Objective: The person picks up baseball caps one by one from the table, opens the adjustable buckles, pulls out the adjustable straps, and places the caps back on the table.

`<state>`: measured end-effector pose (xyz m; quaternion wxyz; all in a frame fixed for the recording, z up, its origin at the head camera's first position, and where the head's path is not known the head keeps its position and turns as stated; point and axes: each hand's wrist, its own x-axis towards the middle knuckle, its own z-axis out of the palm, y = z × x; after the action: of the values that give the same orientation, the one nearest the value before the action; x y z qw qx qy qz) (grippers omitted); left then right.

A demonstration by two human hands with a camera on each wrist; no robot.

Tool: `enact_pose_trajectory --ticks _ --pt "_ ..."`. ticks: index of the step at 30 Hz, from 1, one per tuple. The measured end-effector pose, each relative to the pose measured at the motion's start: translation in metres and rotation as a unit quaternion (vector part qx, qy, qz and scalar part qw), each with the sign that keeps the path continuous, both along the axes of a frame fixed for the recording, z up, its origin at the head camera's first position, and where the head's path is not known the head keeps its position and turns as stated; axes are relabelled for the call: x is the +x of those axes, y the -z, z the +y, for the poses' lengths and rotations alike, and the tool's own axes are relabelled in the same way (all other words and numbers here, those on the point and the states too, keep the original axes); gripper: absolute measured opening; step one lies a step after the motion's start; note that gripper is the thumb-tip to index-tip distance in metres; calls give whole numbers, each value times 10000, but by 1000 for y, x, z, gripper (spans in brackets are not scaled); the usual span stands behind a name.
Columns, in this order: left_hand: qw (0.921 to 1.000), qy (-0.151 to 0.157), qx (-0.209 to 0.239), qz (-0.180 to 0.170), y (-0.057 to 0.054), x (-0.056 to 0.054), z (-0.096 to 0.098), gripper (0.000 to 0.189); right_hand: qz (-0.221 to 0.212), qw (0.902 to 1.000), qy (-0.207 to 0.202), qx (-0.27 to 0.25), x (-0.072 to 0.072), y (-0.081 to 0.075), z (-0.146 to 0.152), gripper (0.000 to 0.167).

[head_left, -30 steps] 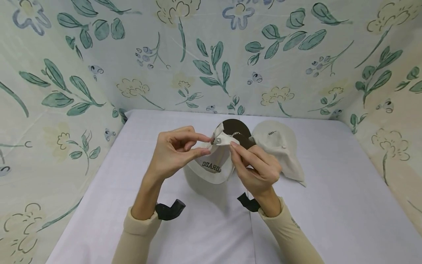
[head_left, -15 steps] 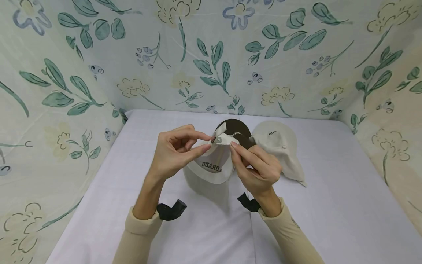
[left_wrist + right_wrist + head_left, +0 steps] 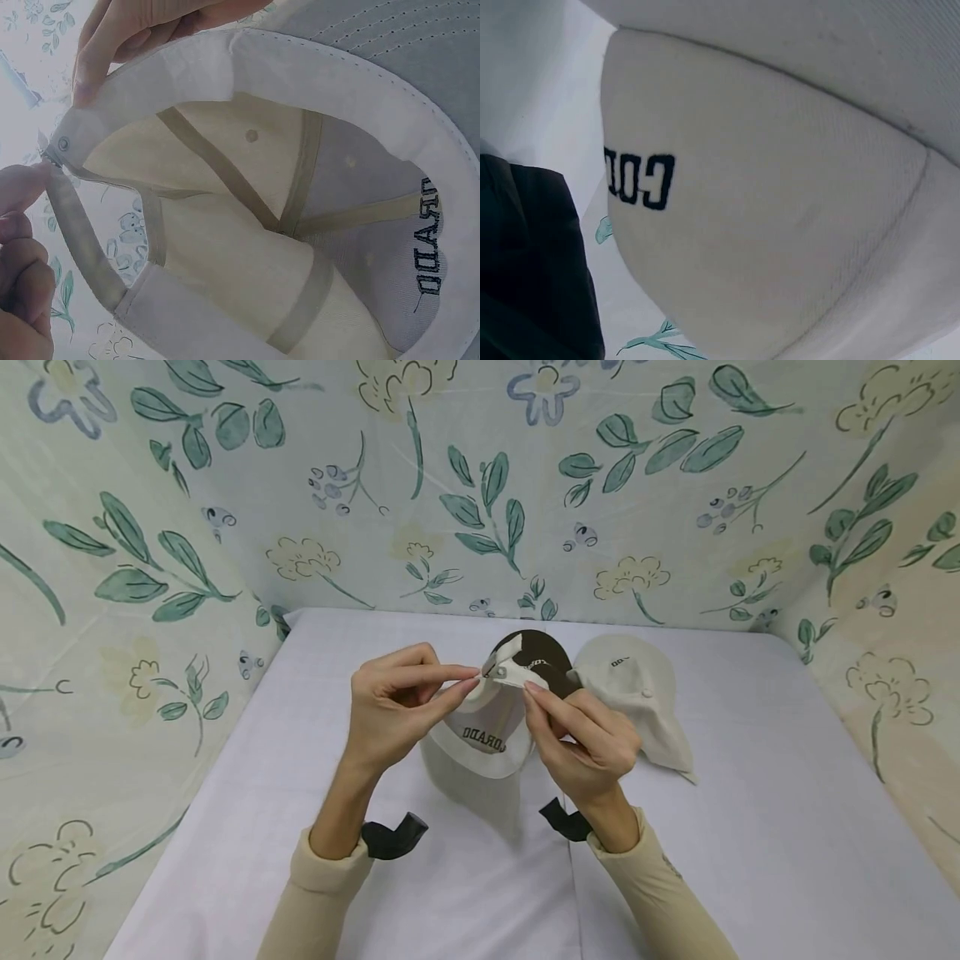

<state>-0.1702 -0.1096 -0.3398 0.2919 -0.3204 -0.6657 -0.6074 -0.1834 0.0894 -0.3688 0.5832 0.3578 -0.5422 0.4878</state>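
Observation:
A cream baseball cap [image 3: 480, 762] is held up with its inside facing me and its brim toward me. My left hand [image 3: 393, 706] pinches the back strap [image 3: 84, 236] at a small metal buckle [image 3: 51, 156], thumb against forefinger. On the other side, my right hand [image 3: 588, 739] pinches the edge of the cap's band beside a round metal stud [image 3: 64, 144]. The strap's loose end [image 3: 512, 648] sticks up between both hands. Dark lettering [image 3: 430, 247] shows through inside the crown. In the right wrist view the crown [image 3: 765, 187] fills the frame, hiding the right hand.
Behind the held cap lies a dark brown cap [image 3: 543, 645] with light lettering. Another cream cap [image 3: 618, 672] rests on the white table cloth [image 3: 757, 760] to its right. Floral fabric [image 3: 480, 485] hangs around the back and sides. Black pieces [image 3: 392, 839] are strapped at both wrists.
The strap's loose end has swung up and to the right. My left hand has shifted slightly, its thumb and forefinger coming together at the buckle. My right hand stays in place.

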Motion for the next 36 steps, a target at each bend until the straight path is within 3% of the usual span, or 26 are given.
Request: enact_pose_trajectory --ticks 12,22,29,36 --pt "9969 -368 -186 673 -2 2 2 18 -79 9999 3 132 2 -1 0 14" --pt "9865 -676 -604 1362 -4 4 5 17 72 9995 -11 321 5 -2 -2 17" --pt "9884 -563 -659 1246 -4 5 8 20 61 9990 199 396 3 -3 -5 9" --pt "9882 -480 -748 1249 -4 6 8 20 -13 9988 133 462 1 -1 -5 10"
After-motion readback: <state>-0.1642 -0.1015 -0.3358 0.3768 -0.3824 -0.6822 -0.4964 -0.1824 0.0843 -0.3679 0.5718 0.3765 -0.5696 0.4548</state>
